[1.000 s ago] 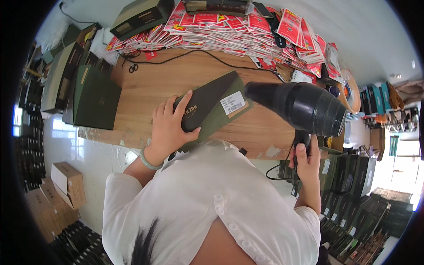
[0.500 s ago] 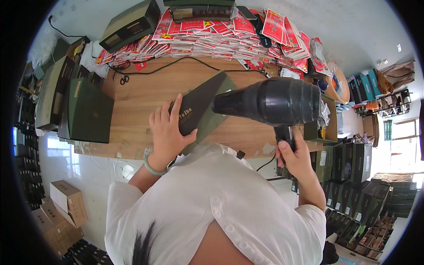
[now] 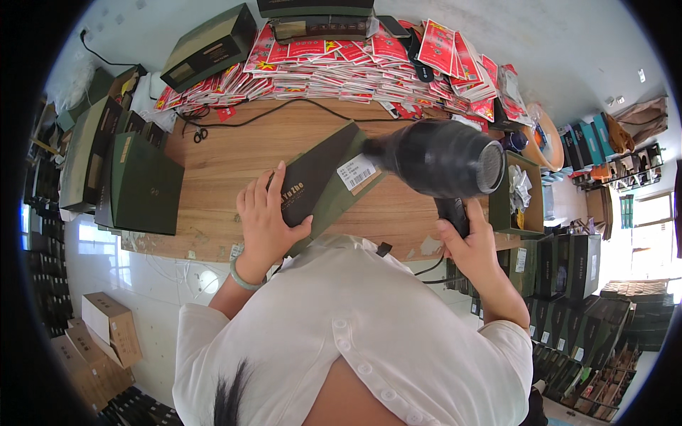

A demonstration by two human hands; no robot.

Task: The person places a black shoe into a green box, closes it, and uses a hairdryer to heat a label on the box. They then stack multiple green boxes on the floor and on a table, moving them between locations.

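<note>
A dark green and brown shoe box (image 3: 312, 174) lies at a slant on the wooden table in front of me. On its right part is a white barcode label (image 3: 355, 172). My left hand (image 3: 270, 216) grips the left end of the box, index finger along one edge and thumb on the near corner. In my right hand (image 3: 469, 241) is the handle of a black hair dryer (image 3: 440, 157), fingers wrapped round it. The dryer hangs over the right side of the box, its nozzle (image 3: 373, 150) pointing left, close above the label.
Stacked red and white cards (image 3: 341, 78) line the table's back, with a phone (image 3: 393, 26) on top. A black cord (image 3: 284, 106) runs before them, near small scissors (image 3: 200, 133). Green boxes (image 3: 145, 184) stand left. An open box (image 3: 524, 188) holding crumpled wrapping stands right.
The hair dryer has swung slightly, its rear grille now turned more toward me and its nozzle farther right. The barcode label has come into view. My left hand and the box shifted slightly left.
</note>
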